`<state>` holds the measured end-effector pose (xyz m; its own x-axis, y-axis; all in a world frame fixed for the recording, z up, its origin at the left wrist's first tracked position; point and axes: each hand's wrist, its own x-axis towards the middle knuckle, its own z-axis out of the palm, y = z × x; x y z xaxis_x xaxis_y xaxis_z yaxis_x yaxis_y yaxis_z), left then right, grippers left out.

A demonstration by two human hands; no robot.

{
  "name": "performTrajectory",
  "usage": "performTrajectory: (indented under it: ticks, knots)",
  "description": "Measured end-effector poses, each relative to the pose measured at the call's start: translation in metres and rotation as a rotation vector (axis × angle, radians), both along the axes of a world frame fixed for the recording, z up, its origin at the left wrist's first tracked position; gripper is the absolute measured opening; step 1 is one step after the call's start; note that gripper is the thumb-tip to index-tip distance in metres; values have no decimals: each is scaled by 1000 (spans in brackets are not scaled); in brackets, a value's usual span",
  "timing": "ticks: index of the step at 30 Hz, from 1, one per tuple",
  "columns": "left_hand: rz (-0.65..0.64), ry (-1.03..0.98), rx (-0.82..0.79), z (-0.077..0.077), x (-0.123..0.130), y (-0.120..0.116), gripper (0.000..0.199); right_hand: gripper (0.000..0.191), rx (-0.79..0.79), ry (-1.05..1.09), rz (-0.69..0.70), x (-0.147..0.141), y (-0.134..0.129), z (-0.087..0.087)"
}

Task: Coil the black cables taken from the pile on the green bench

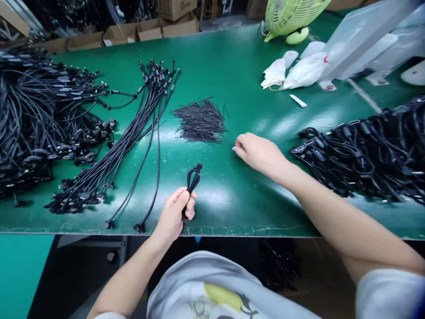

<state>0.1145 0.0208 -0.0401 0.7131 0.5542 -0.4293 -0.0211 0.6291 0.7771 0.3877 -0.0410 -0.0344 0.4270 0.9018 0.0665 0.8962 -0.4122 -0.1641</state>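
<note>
My left hand (175,210) grips a black cable (193,179) folded into a small loop, with its connector end sticking up above the fist. My right hand (255,150) hovers over the green table with curled fingers, to the right of a pile of thin black ties (201,120). Whether anything is between its fingers is hidden. Left of the ties lies a loose bunch of straight black cables (133,128), with connectors at both ends. Two of these cables (157,173) lie apart from the bunch and reach toward the front edge.
A large heap of uncoiled cables (40,106) covers the left side. Coiled cables (361,150) are piled at the right. A green fan (292,17), white plastic bags (305,73) and a metal bracket (368,40) stand at the back right. Cardboard boxes (121,34) line the far edge.
</note>
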Motion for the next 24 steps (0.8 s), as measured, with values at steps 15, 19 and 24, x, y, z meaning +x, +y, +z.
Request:
performTrajectory:
  ticks: [15, 19, 24]
  knots:
    - [-75, -67, 246, 2, -8, -37, 36, 17, 400, 609, 305, -146, -62, -6]
    - [74, 76, 598, -2, -10, -37, 20, 24, 471, -121, 492, -148, -64, 3]
    - [-35, 136, 770, 2, -12, -33, 14, 27, 513, -539, 946, -138, -58, 26]
